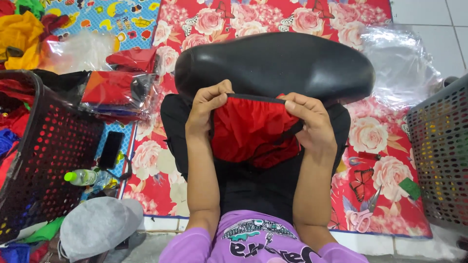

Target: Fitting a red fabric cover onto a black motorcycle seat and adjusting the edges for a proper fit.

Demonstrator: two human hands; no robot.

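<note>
I am gripping the red cloth (248, 131) with both left hand (207, 109) and right hand (312, 122) fingers closed on its top edge, folding seemingly half done, bagging remaining.

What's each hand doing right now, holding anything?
Left hand: closed on the red cloth piece, at its top left edge.
Right hand: closed on the same cloth's top right edge.

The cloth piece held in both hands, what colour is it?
Red cloth piece with black edging, seen in the head view.

Scissors (361, 214) (pink-handled) lie on the floral mat (380, 141) near a grey basket (441, 156).
</note>
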